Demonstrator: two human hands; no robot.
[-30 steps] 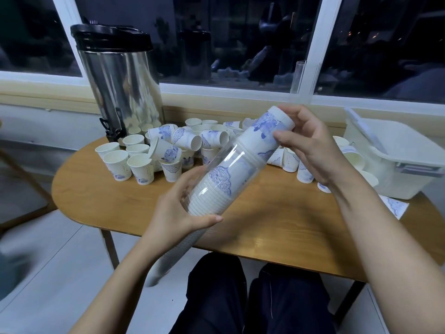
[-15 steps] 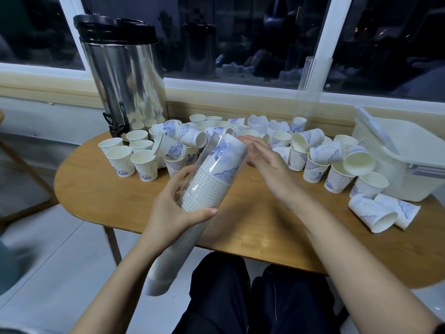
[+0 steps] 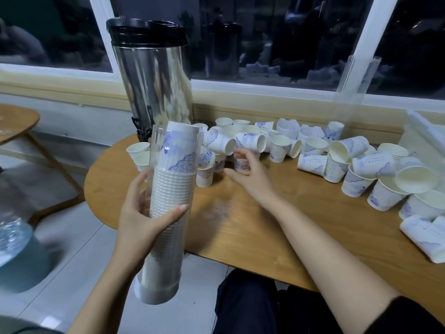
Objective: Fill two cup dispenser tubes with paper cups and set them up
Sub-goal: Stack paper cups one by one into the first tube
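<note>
My left hand (image 3: 147, 218) grips a clear dispenser tube (image 3: 168, 208) packed with stacked white paper cups with blue print; the tube stands nearly upright over the table's front left edge. The stack's top cup (image 3: 181, 145) reaches the tube's mouth. My right hand (image 3: 250, 172) hovers above the table with loosely spread fingers, holding nothing, close to several loose cups (image 3: 250, 141) lying and standing across the wooden table (image 3: 277, 227). A second clear tube (image 3: 354, 92), with no cups in it, stands upright at the back right by the window.
A tall steel urn (image 3: 156, 78) with a black lid stands at the table's back left. A white plastic bin (image 3: 423, 131) sits at the far right. More cups (image 3: 390, 179) crowd the right side. Another wooden table (image 3: 14, 121) is at the left.
The left hand swung the filled tube from a slant to nearly upright. The right hand came off the top cup and moved right toward the loose cups. The view shifted left.
</note>
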